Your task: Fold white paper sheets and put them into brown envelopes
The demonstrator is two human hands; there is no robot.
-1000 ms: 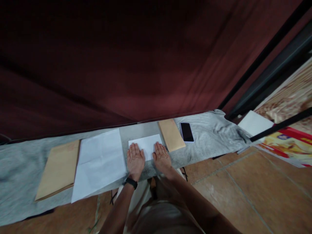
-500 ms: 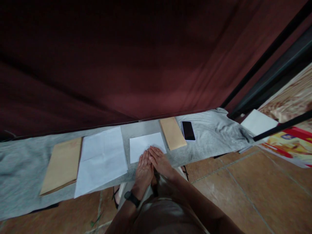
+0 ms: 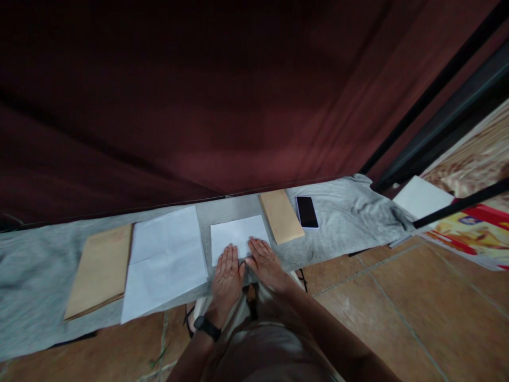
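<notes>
A small white sheet of paper (image 3: 236, 229), perhaps folded, lies on the grey cloth in front of me. My left hand (image 3: 228, 276) rests flat on its near left part, fingers stretched out. Flat on the near right part is my right hand (image 3: 267, 262), its thumb pointing toward the left one. Neither hand grips anything. Just right of the paper lies a brown envelope (image 3: 281, 216). To the left are larger white sheets (image 3: 167, 260), stacked with their edges slightly offset.
Grey cloth (image 3: 342, 212) covers the narrow bench. A phone (image 3: 307, 212) lies right of the envelope, and large brown envelopes (image 3: 101, 265) lie at the left. A dark red curtain (image 3: 238, 132) hangs behind. Black poles and a printed box (image 3: 473, 233) stand at the right.
My hands, which were together near the middle of the small paper, have moved apart, the left one to the left and the right one slightly right. The paper has barely moved.
</notes>
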